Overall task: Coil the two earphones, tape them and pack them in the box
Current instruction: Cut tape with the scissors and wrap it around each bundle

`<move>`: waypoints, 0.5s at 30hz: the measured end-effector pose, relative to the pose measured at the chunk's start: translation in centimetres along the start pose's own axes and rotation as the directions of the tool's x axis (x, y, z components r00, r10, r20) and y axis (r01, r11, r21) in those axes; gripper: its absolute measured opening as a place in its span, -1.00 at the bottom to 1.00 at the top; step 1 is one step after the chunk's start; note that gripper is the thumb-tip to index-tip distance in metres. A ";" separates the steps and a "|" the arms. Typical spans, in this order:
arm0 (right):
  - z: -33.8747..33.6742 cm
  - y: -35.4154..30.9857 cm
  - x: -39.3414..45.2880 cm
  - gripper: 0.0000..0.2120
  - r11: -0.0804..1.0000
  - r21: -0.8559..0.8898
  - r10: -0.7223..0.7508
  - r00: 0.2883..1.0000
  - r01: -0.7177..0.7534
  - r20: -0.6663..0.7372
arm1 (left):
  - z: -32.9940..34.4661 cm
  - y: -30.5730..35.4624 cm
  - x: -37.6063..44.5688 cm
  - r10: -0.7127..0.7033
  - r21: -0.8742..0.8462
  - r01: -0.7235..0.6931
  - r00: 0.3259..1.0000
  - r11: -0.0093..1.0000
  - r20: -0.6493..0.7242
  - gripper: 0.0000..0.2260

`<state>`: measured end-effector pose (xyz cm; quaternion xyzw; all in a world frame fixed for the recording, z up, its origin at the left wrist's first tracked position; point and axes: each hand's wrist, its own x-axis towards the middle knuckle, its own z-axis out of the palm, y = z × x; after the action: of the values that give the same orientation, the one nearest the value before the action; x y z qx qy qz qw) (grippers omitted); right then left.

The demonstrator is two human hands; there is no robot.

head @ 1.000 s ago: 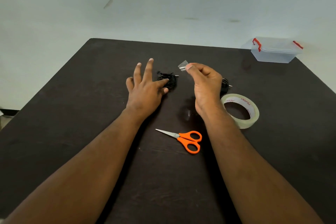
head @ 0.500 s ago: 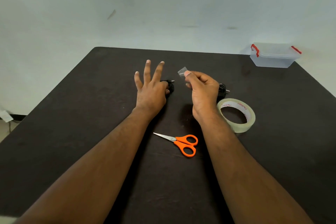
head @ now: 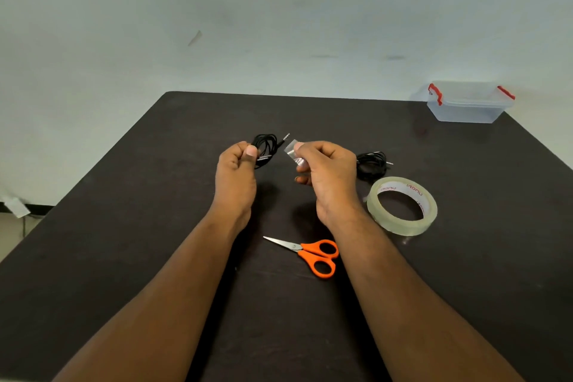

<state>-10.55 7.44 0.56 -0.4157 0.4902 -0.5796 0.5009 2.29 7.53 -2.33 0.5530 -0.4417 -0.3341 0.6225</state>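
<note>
My left hand (head: 237,169) pinches a coiled black earphone (head: 266,146), held just above the dark table (head: 124,211); its jack plug sticks out to the upper right. Close beside it, my right hand (head: 325,174) pinches a short piece of clear tape (head: 293,150) between thumb and fingers. A second coiled black earphone (head: 372,164) lies on the table to the right of my right hand. The clear plastic box (head: 468,104) with red clips stands at the table's far right corner with its lid on.
A roll of clear tape (head: 403,206) lies flat right of my right wrist, touching nothing. Orange-handled scissors (head: 310,253) lie shut between my forearms, blades pointing left. A pale wall rises behind the table.
My left hand went from flat over the earphone coil to pinching it and lifting it. My right hand kept hold of the tape piece. The camera tilted down.
</note>
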 end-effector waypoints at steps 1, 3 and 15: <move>0.0 -0.1 -0.1 -0.92 1.000 -0.007 0.001 1.000 -0.001 0.019 | 0.0 -0.1 0.1 0.023 0.026 -0.024 1.000 0.999 0.011 -0.76; 0.3 0.1 -0.4 -0.91 0.999 -0.037 0.017 0.999 -0.016 0.048 | 0.1 -0.1 0.3 0.085 0.086 -0.091 0.994 0.992 0.067 -0.73; 1.2 0.6 -0.7 -0.92 0.995 -0.013 0.099 0.994 -0.099 -0.040 | 0.6 0.5 -0.2 0.215 0.386 -0.220 0.975 0.896 0.057 -0.86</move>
<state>-9.18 7.96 0.21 -0.3833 0.5242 -0.5584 0.5162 1.61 7.50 -1.86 0.6108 -0.5622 -0.1711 0.5307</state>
